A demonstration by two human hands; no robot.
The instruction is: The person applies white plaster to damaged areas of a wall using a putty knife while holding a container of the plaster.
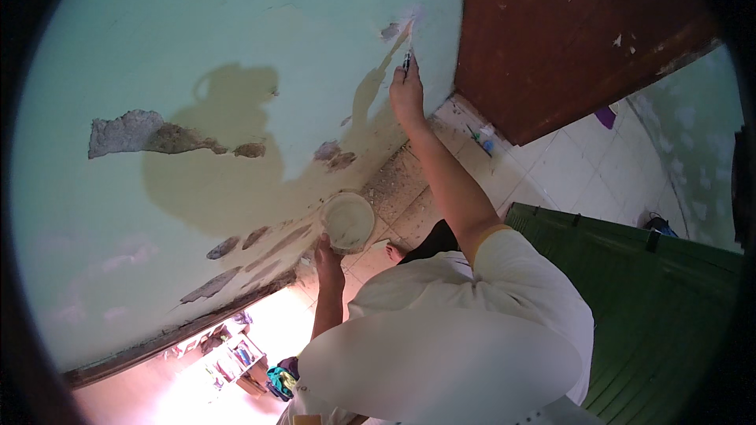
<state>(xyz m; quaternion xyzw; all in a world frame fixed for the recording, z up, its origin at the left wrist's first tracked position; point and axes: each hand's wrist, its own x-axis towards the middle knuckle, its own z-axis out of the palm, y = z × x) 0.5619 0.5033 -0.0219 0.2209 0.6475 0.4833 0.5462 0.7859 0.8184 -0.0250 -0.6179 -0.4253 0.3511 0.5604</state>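
Observation:
My right hand (406,96) is stretched far forward at the pale green wall (331,39). Its fingers close round a slim hand tool (407,64) with a dark handle; the tool's working end is too small to make out. It points at a whitish spot beside a small bare patch (390,31) near the wall's corner. Lower down, my left hand (327,260) grips a round white tub (348,220) by its near side, in front of the wall. Inside the tub is something pale, hard to tell from its bottom.
A large peeled grey patch (130,134) and several smaller ones scar the wall. The brown door (567,31) stands at the far right, above floor tiles (543,161) with debris along the wall. Green slatted panel (630,299) lies to my right. Shelf (236,354) and clothes (281,380) sit lower left.

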